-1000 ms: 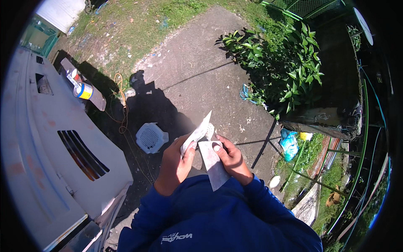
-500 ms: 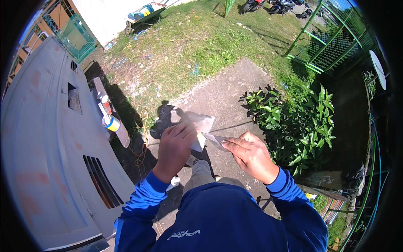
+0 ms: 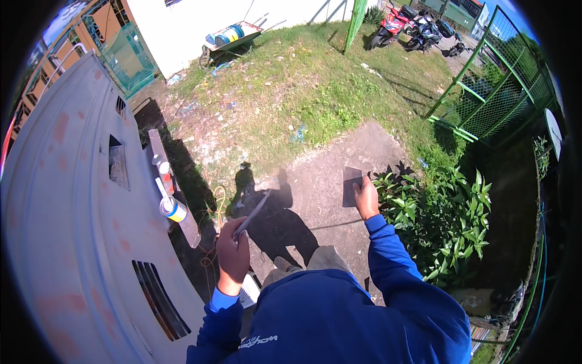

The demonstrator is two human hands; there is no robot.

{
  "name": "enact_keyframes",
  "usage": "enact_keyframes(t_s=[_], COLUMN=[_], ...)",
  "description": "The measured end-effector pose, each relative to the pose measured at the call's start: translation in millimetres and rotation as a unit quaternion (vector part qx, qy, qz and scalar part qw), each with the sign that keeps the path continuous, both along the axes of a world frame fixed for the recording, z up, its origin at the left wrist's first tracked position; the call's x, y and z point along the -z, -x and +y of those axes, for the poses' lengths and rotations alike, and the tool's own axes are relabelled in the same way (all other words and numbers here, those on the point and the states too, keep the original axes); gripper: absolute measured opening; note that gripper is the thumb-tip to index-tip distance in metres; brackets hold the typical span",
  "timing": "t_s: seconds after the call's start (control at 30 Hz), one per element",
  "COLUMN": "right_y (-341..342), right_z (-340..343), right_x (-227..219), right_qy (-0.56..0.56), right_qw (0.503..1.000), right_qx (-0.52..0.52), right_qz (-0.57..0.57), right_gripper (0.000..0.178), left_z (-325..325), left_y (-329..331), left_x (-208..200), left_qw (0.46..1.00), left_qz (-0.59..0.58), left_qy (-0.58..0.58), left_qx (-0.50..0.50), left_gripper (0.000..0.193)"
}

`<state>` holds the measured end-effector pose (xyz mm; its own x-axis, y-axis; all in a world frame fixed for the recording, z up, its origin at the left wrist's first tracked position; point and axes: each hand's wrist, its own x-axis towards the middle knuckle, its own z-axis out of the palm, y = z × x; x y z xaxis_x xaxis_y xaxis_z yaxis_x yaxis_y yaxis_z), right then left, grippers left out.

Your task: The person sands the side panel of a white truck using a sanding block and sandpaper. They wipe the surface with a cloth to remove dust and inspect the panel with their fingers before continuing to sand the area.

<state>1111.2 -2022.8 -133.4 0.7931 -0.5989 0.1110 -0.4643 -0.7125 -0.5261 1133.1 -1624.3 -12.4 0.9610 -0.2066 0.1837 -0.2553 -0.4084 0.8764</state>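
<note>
My left hand (image 3: 232,258) is closed on the near end of a thin flat pale plate (image 3: 257,210), now seen almost edge-on and tilted upward. My right hand (image 3: 367,200) pinches a dark, flat rectangular putty spreader (image 3: 351,185) by its right side, out over the concrete. The two hands are well apart. To my left stands a grey vehicle body (image 3: 85,206) with faded reddish patches and dark vents. Beside it, a plank (image 3: 189,229) bears a can (image 3: 174,209) with a blue and yellow band, along with small white and red containers.
An orange cord (image 3: 210,242) lies coiled near the plank. A leafy bush (image 3: 448,212) borders the concrete (image 3: 324,158) on the right, below a green mesh gate (image 3: 491,91). Farther off are a loaded wheelbarrow (image 3: 230,45) and parked motorcycles (image 3: 418,30).
My hands have drawn apart from over the plate. The right hand moved forward with the spreader; the left moved lower with the plate, which turned edge-on. My view swung slightly left and up.
</note>
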Motion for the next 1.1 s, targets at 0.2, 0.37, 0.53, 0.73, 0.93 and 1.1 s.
enact_keyframes(t_s=[0.2, 0.37, 0.53, 0.73, 0.93, 1.1], right_y=[-21.0, -60.7, -71.0, -103.7, -157.2, -205.8], right_z=[18.0, 7.4, -9.8, -15.2, 46.9, 124.7], right_x=[-24.6, -42.1, -68.3, -132.2, -70.0, -68.6], right_qy=[-0.529, -0.079, -0.531, -0.786, -0.795, -0.708], right_qw=[0.832, 0.981, 0.817, 0.520, 0.568, 0.646], right_qx=[-0.144, -0.173, -0.196, -0.285, -0.198, -0.283], right_qz=[-0.087, -0.036, -0.111, -0.173, -0.080, -0.032], right_gripper=[0.020, 0.038, 0.052, 0.049, 0.029, 0.044], left_z=[-4.2, -21.2, -43.4, -52.3, -43.9, -22.5], left_y=[13.3, 10.5, 6.9, 2.3, -10.2, -46.6], left_x=[27.1, 57.6, 63.7, 96.0, 85.5, 96.1], left_qw=[0.975, 0.941, 0.889, 0.808, 0.748, 0.729], left_qz=[0.145, 0.169, 0.209, 0.248, 0.192, 0.184], left_qy=[0.119, 0.204, 0.345, 0.486, 0.571, 0.590], left_qx=[-0.118, -0.212, -0.216, -0.222, -0.280, -0.295], left_gripper=[0.067, 0.032, 0.024, 0.036, 0.022, 0.022])
